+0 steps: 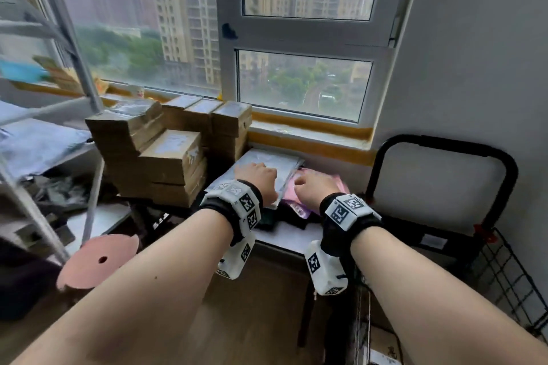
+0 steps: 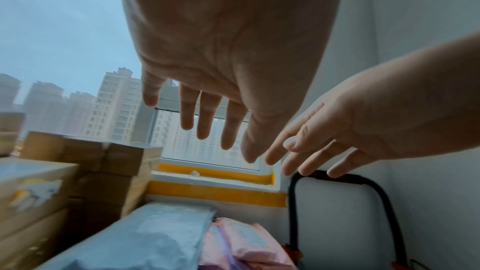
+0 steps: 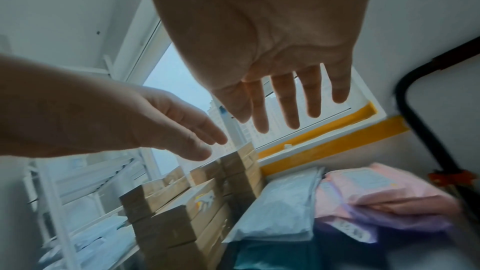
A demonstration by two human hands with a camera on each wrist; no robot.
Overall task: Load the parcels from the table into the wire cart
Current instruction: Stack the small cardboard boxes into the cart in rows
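White-framed window (image 1: 302, 35) – tower blocks outside – grey wall (image 1: 474, 53), wooden floor (image 1: 252, 320).

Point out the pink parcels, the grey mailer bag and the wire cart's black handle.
pink parcels (image 3: 369, 188): right wrist view, top face of the upper bag.
grey mailer bag (image 2: 155, 239): left wrist view, middle of its top face.
wire cart's black handle (image 1: 444, 141): head view, top bar of the loop.

2 hands (image 1: 261, 178) reach over 1 table (image 1: 284, 235) holding a stack of brown boxes (image 1: 172, 154), too many to count, 1 grey mailer (image 1: 267, 163), several pink mailers (image 1: 320, 184), beside 1 cart (image 1: 504, 270).
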